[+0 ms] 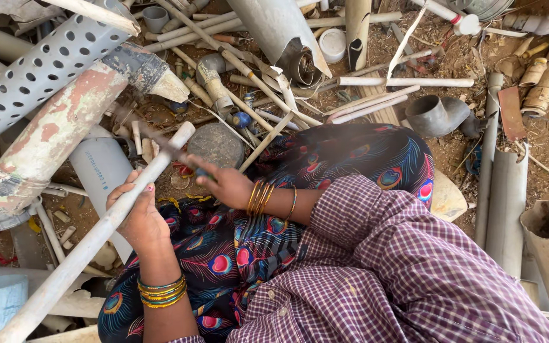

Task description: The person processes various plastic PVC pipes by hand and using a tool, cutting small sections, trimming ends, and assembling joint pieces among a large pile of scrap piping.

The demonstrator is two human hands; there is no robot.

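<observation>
Left hand of ours is wrapped tight around a long, dirty white plastic pipe that slants from the lower left up to its open end over our lap. Our right hand, fingers pinched together, grips a thin dark tool; motion blur hides what kind, and it lies against the pipe near that upper end. Both wrists carry gold bangles. Our knees are covered by a dark peacock-feather printed cloth, and bare ground around us holds a perforated grey pipe at the upper left and a grey elbow fitting to the right. We judge the work goes best with the pipe braced firm and short strokes directed away from the holding fingers.
</observation>
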